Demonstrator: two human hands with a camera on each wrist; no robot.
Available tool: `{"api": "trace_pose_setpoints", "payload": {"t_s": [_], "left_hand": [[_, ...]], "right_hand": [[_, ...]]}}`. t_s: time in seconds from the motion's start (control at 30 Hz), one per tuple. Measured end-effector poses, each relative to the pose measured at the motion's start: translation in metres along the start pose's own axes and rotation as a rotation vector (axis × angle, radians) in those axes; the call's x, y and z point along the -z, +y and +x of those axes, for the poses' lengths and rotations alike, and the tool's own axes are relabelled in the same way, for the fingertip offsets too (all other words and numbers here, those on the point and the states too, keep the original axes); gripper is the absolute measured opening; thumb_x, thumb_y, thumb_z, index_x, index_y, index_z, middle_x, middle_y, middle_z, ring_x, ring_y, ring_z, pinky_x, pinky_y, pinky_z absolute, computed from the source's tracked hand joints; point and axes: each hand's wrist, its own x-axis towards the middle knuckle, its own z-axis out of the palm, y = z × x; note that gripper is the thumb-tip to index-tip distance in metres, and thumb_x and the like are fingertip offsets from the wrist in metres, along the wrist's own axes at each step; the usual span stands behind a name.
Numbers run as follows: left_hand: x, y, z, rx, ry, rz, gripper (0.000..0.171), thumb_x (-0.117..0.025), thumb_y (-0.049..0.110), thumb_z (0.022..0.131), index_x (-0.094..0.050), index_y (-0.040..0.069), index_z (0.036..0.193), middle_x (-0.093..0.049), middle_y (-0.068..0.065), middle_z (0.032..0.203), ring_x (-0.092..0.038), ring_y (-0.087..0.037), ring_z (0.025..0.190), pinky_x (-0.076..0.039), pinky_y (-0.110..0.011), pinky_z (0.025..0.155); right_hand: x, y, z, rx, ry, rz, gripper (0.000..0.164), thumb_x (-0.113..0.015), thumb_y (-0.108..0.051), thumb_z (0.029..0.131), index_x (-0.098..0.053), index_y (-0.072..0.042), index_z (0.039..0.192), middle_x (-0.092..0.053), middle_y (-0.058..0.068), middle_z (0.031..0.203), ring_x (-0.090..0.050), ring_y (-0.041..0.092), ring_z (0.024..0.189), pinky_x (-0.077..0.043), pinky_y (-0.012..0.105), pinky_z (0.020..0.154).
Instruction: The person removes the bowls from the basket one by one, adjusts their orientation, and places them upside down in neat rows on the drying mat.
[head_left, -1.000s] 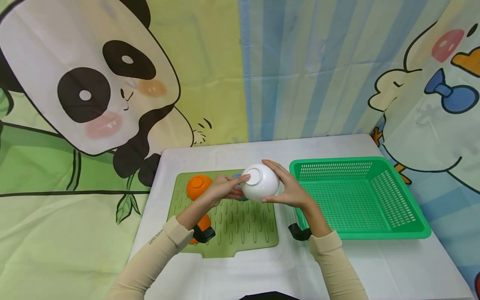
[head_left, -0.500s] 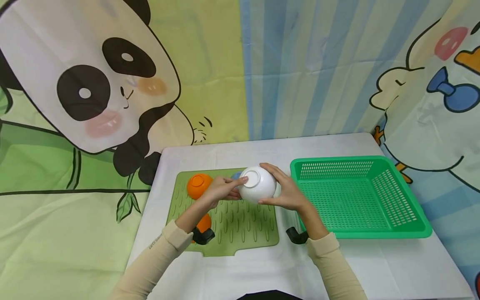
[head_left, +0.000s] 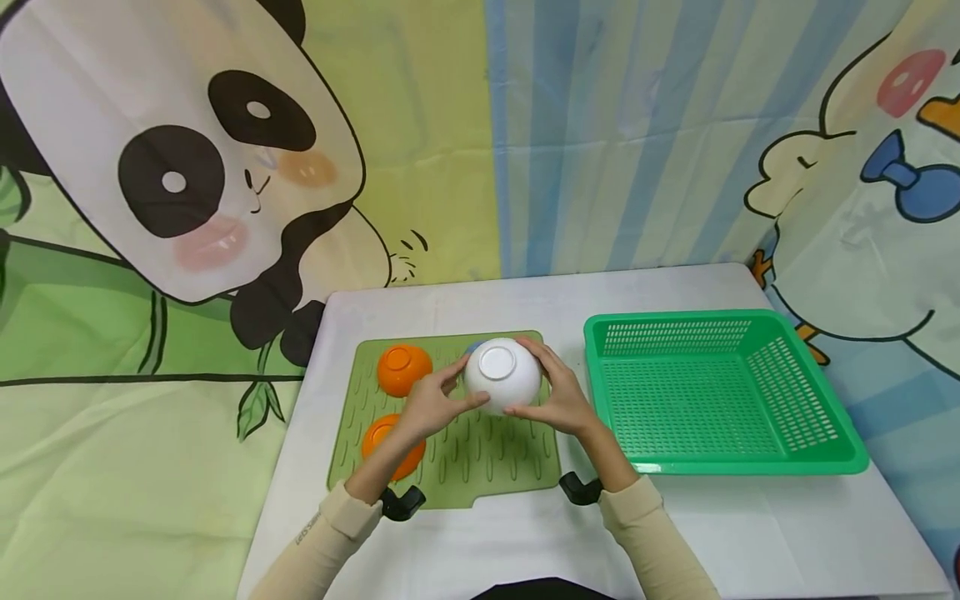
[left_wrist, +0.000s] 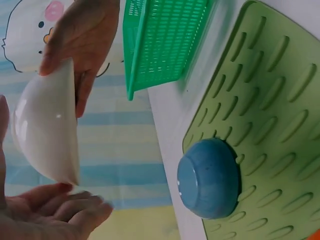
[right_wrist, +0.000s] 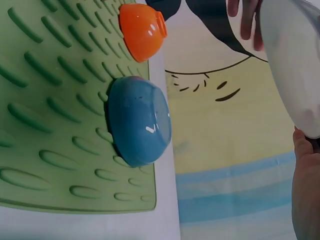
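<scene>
Fingers [head_left: 465, 406] of both hands cup white bowl [head_left: 501, 372].

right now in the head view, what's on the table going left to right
two orange bowls on the green mat → left hand → white bowl, held upside down → right hand → green basket

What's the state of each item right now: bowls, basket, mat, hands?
White bowl: upside down, held above the mat between both hands.
Blue bowl: upside down on the mat, untouched.
Far orange bowl: upside down on the mat.
Near orange bowl: on the mat, partly hidden by the left arm.
Basket: upright, empty.
Mat: flat on the table.
Left hand: holds white bowl.
Right hand: holds white bowl.
</scene>
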Motion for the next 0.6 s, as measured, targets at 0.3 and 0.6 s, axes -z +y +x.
{"api": "trace_pose_setpoints", "payload": {"t_s": [0.3,0.6], "left_hand": [[-0.007,-0.014,-0.008,-0.229,0.065,0.056,0.100,-0.084,0.036,0.063,-0.029,0.022,0.146,-0.026,-0.004,0.148,-0.022,-0.023,0.136,-0.025,-0.055,0.104],[-0.015,-0.030,-0.006,-0.362,0.172,0.059,0.095,-0.084,0.035,0.063,-0.037,0.018,0.143,-0.034,-0.011,0.143,-0.029,-0.025,0.133,-0.029,-0.054,0.102]], "right_hand": [[-0.002,0.005,0.000,-0.016,0.012,0.149,0.090,-0.080,0.013,0.059,-0.032,0.013,0.135,-0.040,0.024,0.133,-0.044,0.032,0.121,-0.041,0.033,0.099],[-0.003,0.005,-0.003,-0.008,0.009,0.154,0.089,-0.080,0.011,0.059,-0.032,0.014,0.134,-0.041,0.026,0.132,-0.046,0.034,0.118,-0.043,0.032,0.097]]}}
